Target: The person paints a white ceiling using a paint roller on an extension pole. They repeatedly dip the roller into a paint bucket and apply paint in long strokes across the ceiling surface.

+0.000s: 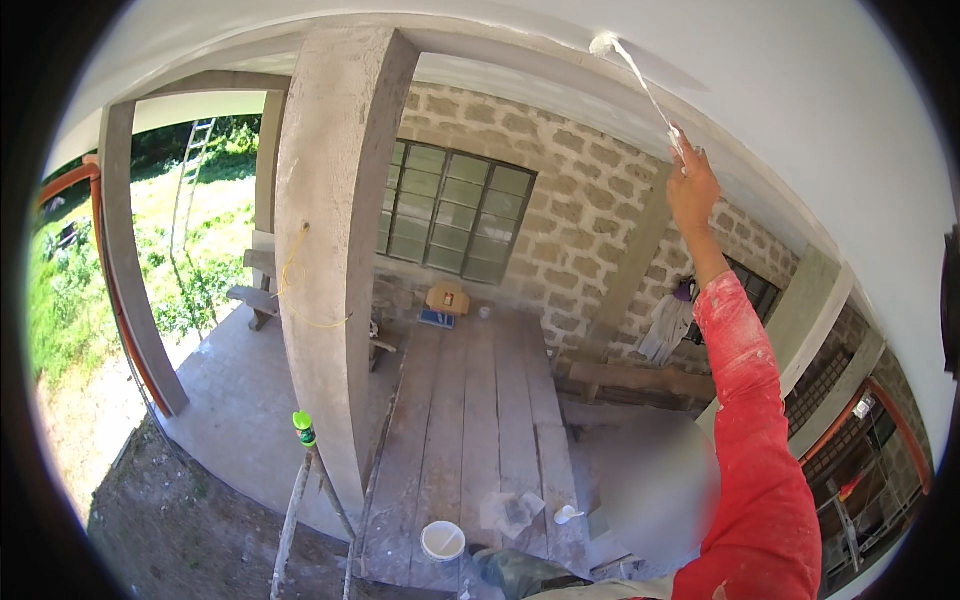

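Observation:
My right arm, in a red sleeve smeared with white, reaches up toward the pale ceiling (790,110). My right hand (693,188) is closed around the handle of a small paint roller (645,85). White paint coats the roller's thin frame, and its head touches or nearly touches the ceiling near a beam edge. A shadow falls on the ceiling beside it. My left hand does not appear. Well below, a white bucket (442,541) with whitish contents stands on the planks, close to a trousered leg (525,572).
A thick concrete column (335,230) rises on the left, with yellow string on it. A plank platform (450,420) lies below, holding a plastic sheet (512,513) and a white cup-like container (567,514). A green bottle (304,428) tops upright poles. A blurred patch hides part of the lower right.

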{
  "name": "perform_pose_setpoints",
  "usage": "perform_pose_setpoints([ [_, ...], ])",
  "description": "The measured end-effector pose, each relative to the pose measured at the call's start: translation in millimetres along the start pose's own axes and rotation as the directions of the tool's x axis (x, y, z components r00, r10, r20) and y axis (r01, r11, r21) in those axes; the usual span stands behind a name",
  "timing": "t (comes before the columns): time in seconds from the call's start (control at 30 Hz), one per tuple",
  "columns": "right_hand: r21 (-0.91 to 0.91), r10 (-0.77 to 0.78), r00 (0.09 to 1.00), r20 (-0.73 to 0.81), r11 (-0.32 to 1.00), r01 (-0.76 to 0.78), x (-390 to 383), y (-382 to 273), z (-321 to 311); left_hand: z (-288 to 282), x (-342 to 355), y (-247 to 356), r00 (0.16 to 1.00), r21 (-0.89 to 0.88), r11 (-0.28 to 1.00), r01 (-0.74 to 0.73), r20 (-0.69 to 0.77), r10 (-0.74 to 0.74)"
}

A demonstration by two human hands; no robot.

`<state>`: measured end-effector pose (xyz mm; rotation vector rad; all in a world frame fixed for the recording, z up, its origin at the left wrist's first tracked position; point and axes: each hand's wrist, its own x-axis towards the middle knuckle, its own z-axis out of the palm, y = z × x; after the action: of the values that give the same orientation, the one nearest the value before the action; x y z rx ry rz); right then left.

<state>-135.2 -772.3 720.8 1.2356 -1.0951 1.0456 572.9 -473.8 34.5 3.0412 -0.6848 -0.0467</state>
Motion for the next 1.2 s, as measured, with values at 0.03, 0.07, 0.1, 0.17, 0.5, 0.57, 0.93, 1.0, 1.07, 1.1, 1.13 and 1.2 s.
perform_pose_setpoints([
  [0.03,-0.043,-0.01,1.0,0.01,0.999,0.011,1.3,-3.3,-4.6,-0.7,4.3,15.3,0.999,0.001,0.999,-0.037,0.001,0.037],
  [0.07,-0.047,-0.025,1.0,0.012,0.999,0.025,7.1,-23.2,-0.4,0.4,3.0,14.2,0.999,-0.002,0.999,-0.033,0.005,0.033],
  [0.1,-0.044,-0.038,0.999,0.012,0.998,0.038,12.8,-41.5,5.3,1.3,1.5,9.8,1.0,-0.004,1.0,-0.023,0.007,0.023],
  [0.17,0.008,-0.085,0.996,-0.014,0.996,0.085,24.0,-74.0,22.2,3.0,-2.6,-3.3,1.0,-0.003,1.0,0.006,0.012,-0.006],
  [0.5,0.119,-0.124,0.99,0.064,0.986,0.116,65.5,-206.9,72.3,32.4,-50.9,-61.3,0.981,-0.011,0.984,0.176,0.081,-0.174],
  [0.57,0.078,-0.133,0.987,0.085,0.989,0.127,73.6,-220.8,78.4,58.8,-37.9,-52.6,0.971,-0.061,0.969,0.238,0.048,-0.235],
  [0.93,0.071,-0.177,0.968,0.177,0.983,0.167,107.3,-347.4,115.2,117.8,-21.2,-72.5,0.922,-0.17,0.914,0.368,-0.061,-0.383],
  [1.0,0.077,-0.175,0.964,0.2,0.984,0.163,108.6,-357.5,118.0,114.3,-22.5,-70.1,0.923,-0.188,0.914,0.36,-0.074,-0.379],
  [1.07,0.063,-0.176,0.966,0.188,0.984,0.167,106.6,-354.9,116.3,113.8,-21.8,-67.1,0.922,-0.187,0.915,0.359,-0.083,-0.379],
  [1.1,0.052,-0.174,0.968,0.183,0.985,0.167,105.2,-349.9,114.3,113.1,-20.7,-64.8,0.923,-0.186,0.917,0.353,-0.088,-0.374],
  [1.13,0.046,-0.155,0.968,0.199,0.988,0.149,101.9,-340.0,110.8,113.9,-21.2,-62.2,0.934,-0.166,0.93,0.328,-0.093,-0.346],
  [1.2,0.051,-0.114,0.969,0.219,0.993,0.105,94.3,-321.4,98.4,113.8,-25.3,-64.2,0.945,-0.132,0.946,0.295,-0.107,-0.31],
])
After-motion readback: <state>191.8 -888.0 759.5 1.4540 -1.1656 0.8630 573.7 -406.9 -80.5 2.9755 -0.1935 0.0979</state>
